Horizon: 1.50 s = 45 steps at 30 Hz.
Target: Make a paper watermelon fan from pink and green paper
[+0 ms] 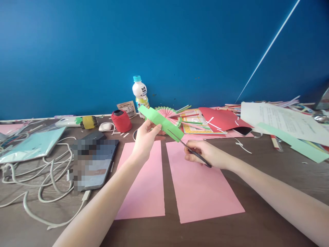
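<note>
My left hand [147, 137] pinches a strip of green paper [160, 120] between thumb and fingers, up above the table. In my right hand [200, 152] is a pair of scissors [196, 155] with dark handles, its blades at the strip's lower right end. A slit runs into the paper there, along its length. Below my hands lie two pink paper sheets, the left one [146, 185] and the right one [205, 192], with a narrow gap of table between them. Behind the strip stands a pleated pink and green paper fan [166, 112], partly hidden.
A tablet-like device [102, 164] and tangled white cables [51, 171] lie at left. Toward the wall stand a bottle [140, 91] and a red-wrapped roll [121, 121]. Red paper [223, 118], a printed sheet [280, 120] and scraps spread across the right.
</note>
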Motion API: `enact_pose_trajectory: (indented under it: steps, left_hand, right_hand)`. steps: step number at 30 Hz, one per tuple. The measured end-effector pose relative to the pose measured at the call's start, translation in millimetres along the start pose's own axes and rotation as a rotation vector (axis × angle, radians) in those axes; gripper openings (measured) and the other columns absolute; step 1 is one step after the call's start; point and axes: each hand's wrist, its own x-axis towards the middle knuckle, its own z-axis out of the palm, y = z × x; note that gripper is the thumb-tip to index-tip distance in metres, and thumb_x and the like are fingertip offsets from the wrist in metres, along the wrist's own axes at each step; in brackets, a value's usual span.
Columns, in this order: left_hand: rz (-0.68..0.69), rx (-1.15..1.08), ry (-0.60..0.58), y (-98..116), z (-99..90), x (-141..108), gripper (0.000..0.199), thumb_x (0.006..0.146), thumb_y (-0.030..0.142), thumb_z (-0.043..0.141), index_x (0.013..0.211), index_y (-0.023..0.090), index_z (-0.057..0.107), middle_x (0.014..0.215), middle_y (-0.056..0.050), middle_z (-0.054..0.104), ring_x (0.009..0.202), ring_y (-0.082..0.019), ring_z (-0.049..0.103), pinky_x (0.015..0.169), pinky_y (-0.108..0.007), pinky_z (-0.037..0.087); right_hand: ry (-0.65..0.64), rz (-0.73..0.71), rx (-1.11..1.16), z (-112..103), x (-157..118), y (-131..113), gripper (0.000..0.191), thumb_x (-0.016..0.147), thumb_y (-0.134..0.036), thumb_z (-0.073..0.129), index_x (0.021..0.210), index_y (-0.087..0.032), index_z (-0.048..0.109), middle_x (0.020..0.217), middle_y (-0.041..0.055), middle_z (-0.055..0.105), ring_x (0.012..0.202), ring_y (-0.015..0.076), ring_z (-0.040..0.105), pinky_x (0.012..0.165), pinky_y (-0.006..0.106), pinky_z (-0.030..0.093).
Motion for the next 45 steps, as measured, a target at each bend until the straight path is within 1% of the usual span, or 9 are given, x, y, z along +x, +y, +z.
enact_pose_trajectory:
  steps: [8,15,19,24,27,32,36,42,45]
  left_hand:
    - [0.000,-0.004,0.007,1.0,0.0,0.3,0.017,0.070,0.024,0.062,0.083,0.014,0.058,0.071,0.001,0.058,0.062,-0.010,0.058,0.057,-0.024,0.054]
    - [-0.012,-0.002,0.012,0.8,-0.8,0.6,0.017,0.070,0.024,0.062,0.084,0.014,0.058,0.071,0.000,0.058,0.061,-0.010,0.058,0.058,-0.024,0.054]
    - [-0.027,-0.008,0.017,0.9,-0.8,0.5,0.017,0.070,0.023,0.062,0.083,0.013,0.058,0.070,0.000,0.058,0.059,-0.010,0.059,0.057,-0.024,0.053]
    - [-0.034,-0.019,0.019,0.1,-1.2,1.0,0.018,0.068,0.023,0.064,0.082,0.013,0.058,0.071,0.000,0.058,0.060,-0.010,0.060,0.057,-0.024,0.054]
    - [-0.033,-0.028,0.013,-0.5,-2.0,1.6,0.018,0.069,0.025,0.064,0.082,0.014,0.058,0.072,0.000,0.059,0.059,-0.010,0.060,0.058,-0.025,0.055]
    - [-0.021,-0.012,0.019,-1.1,-2.3,1.3,0.019,0.069,0.023,0.064,0.084,0.014,0.059,0.073,-0.001,0.060,0.059,-0.010,0.060,0.059,-0.026,0.055]
    - [-0.017,0.015,0.037,-0.6,-0.5,-0.7,0.017,0.069,0.023,0.064,0.082,0.013,0.060,0.072,-0.001,0.061,0.059,-0.011,0.060,0.059,-0.027,0.055]
    - [-0.021,0.055,0.008,-0.2,2.3,-3.2,0.019,0.070,0.025,0.063,0.084,0.012,0.060,0.075,-0.004,0.064,0.062,-0.014,0.064,0.063,-0.030,0.056]
    - [-0.016,0.079,0.021,-0.9,3.3,-3.3,0.017,0.070,0.024,0.063,0.082,0.013,0.060,0.076,-0.004,0.065,0.062,-0.015,0.065,0.062,-0.030,0.056]
  right_hand:
    - [-0.016,0.027,0.056,0.4,0.3,2.0,0.031,0.073,-0.043,0.065,0.069,-0.019,0.046,0.062,-0.0056,0.038,0.048,0.0066,0.035,0.039,0.020,0.034]
    - [-0.004,0.050,0.062,0.5,-1.9,-0.2,0.030,0.074,-0.040,0.065,0.066,-0.019,0.045,0.052,-0.0081,0.035,0.041,0.0057,0.035,0.037,0.019,0.035]
    - [0.006,0.056,0.053,0.8,-1.5,0.6,0.029,0.073,-0.040,0.065,0.067,-0.019,0.046,0.056,-0.0069,0.040,0.040,0.0056,0.038,0.036,0.019,0.035]
    - [-0.002,0.064,0.045,0.1,-1.2,1.3,0.031,0.073,-0.041,0.065,0.065,-0.020,0.044,0.050,-0.0081,0.034,0.040,0.0063,0.036,0.036,0.019,0.035]
    - [-0.001,0.063,0.036,-0.3,-1.0,0.8,0.032,0.072,-0.041,0.066,0.064,-0.020,0.043,0.051,-0.0080,0.033,0.041,0.0060,0.035,0.036,0.019,0.034]
    - [-0.021,0.091,0.038,-0.7,-1.3,0.2,0.032,0.073,-0.044,0.065,0.066,-0.019,0.046,0.051,-0.0078,0.035,0.039,0.0066,0.038,0.037,0.020,0.034]
    - [-0.021,0.084,0.045,-0.1,-1.0,2.5,0.032,0.072,-0.045,0.064,0.068,-0.019,0.047,0.056,-0.0062,0.038,0.041,0.0072,0.040,0.037,0.021,0.035]
    - [-0.036,0.078,0.065,0.9,-0.6,4.1,0.031,0.073,-0.046,0.064,0.069,-0.019,0.048,0.058,-0.0056,0.039,0.043,0.0069,0.039,0.036,0.021,0.036]
    - [-0.033,0.080,0.079,0.8,-1.0,2.9,0.031,0.072,-0.045,0.065,0.069,-0.019,0.048,0.058,-0.0058,0.039,0.043,0.0067,0.038,0.035,0.020,0.037]
